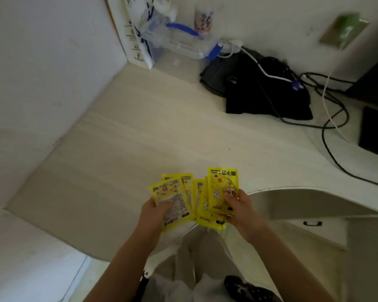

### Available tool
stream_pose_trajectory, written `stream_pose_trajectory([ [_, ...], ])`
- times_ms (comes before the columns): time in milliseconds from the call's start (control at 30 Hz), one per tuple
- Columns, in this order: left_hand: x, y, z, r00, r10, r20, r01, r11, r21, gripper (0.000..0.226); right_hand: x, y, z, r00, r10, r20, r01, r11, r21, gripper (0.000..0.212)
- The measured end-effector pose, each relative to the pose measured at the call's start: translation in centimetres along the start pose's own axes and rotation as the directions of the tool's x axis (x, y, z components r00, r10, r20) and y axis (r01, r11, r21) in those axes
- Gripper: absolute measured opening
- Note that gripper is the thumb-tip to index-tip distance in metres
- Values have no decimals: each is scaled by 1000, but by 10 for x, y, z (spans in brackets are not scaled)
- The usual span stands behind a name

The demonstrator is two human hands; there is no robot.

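Several yellow hand-warmer packets (193, 195) are fanned out between my two hands above the near edge of a pale desk (140, 138). My left hand (156, 214) grips the left packets, thumb on a packet's printed back (175, 203). My right hand (240, 209) pinches the right packets, thumb on the front of the top one (223, 188), which shows a cartoon figure and flowers. The fingers behind the packets are hidden.
A black bag (264, 94) lies at the back right of the desk with black and white cables (327, 127) running over and past it. Clear plastic bags with blue handles (179, 40) stand in the back corner. A drawer with a handle (312, 223) sits under the desk's curved edge.
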State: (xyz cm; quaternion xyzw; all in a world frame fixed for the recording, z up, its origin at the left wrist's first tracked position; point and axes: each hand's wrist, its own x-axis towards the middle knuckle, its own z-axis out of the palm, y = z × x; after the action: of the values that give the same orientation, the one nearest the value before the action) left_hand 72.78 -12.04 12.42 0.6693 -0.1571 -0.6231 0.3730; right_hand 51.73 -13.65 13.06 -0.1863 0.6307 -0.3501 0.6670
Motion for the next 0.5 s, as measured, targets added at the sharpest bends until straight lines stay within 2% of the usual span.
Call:
stream_pose_trajectory([
  [133, -16, -9, 11, 996, -18, 87, 10, 996, 91, 19, -33, 26, -29, 993, -43, -113, 51, 997, 63, 14],
  [267, -28, -20, 35, 985, -25, 169, -9, 980, 197, 20, -65, 49, -68, 975, -63, -212, 99, 982, 163, 20],
  [500, -73, -66, 109, 930, -39, 366, -88, 942, 323, 21, -126, 108, -142, 927, -34, -373, 149, 947, 284, 23],
])
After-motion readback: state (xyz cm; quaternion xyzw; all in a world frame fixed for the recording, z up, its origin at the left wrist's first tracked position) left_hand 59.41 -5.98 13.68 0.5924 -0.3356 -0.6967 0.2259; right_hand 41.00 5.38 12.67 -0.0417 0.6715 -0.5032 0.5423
